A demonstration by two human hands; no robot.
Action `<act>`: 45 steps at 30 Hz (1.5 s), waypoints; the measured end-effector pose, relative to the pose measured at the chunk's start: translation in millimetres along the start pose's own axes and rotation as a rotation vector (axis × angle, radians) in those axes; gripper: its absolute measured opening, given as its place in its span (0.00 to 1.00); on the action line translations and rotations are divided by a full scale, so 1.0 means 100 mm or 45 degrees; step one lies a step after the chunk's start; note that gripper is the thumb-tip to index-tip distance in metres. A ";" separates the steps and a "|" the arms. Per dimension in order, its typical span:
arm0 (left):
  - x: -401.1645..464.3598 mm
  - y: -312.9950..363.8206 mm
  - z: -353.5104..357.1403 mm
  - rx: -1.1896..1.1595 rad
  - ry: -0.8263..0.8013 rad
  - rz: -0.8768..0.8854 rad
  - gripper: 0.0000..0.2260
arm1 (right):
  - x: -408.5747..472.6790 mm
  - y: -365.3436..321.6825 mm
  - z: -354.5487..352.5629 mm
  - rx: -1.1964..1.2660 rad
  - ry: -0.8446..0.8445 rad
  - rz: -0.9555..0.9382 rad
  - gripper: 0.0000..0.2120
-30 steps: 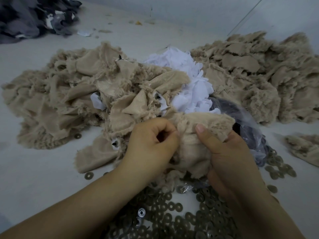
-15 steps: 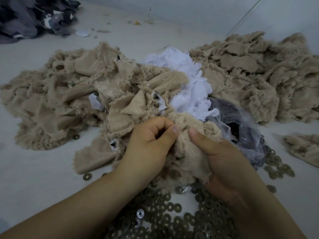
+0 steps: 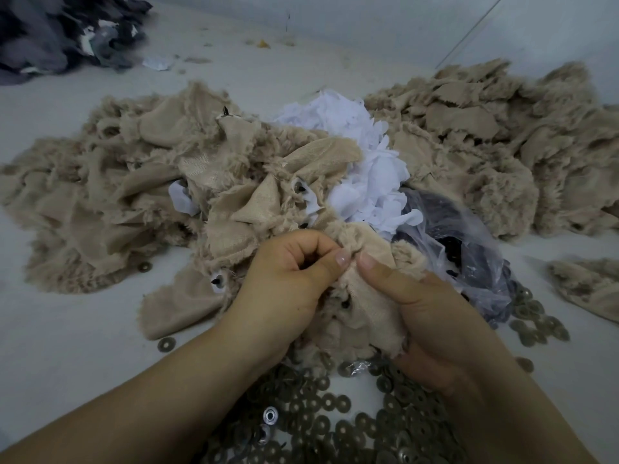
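Both hands hold one beige plush fabric piece (image 3: 365, 306) in front of me, smooth backing facing up. My left hand (image 3: 288, 283) pinches its top fold between thumb and curled fingers. My right hand (image 3: 422, 306) grips the piece from the right, thumb pressed on the backing close to the left thumb. Below the hands lies a spread of dark metal washers (image 3: 335, 413). A shiny snap part (image 3: 270, 415) lies among them.
A big heap of beige plush pieces (image 3: 134, 195) fills the left and middle, another heap (image 3: 502, 145) the right. White fabric cut-outs (image 3: 361, 162) sit between them, beside a clear plastic bag of dark parts (image 3: 462, 242). Dark grey cloth (image 3: 57, 31) lies far left.
The two thumbs have come together on the piece's top fold. The fabric has been bunched and turned slightly, so less of its fluffy side shows.
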State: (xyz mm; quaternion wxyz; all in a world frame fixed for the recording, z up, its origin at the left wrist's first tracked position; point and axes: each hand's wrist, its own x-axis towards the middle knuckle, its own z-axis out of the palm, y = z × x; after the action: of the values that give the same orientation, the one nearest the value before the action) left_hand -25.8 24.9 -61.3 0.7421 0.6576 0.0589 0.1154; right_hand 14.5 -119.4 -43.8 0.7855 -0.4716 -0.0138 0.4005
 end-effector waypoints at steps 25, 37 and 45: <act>0.04 -0.03 -0.03 -0.185 -0.074 -0.014 0.04 | 0.05 0.05 -0.04 0.222 -0.004 0.150 0.17; 0.11 0.08 -0.25 -0.367 0.066 -0.074 0.04 | 0.05 -0.17 -0.35 -1.869 0.724 -0.478 0.11; 0.09 0.04 -0.21 -0.323 0.041 -0.079 0.03 | 0.21 0.01 -0.27 -2.338 0.573 -0.442 0.06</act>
State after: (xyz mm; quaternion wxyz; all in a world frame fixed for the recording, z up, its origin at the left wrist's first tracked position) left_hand -22.1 47.3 -59.7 0.8214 0.5545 0.0761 0.1094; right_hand 39.1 -125.2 -66.7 0.1425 -0.9600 -0.2405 0.0118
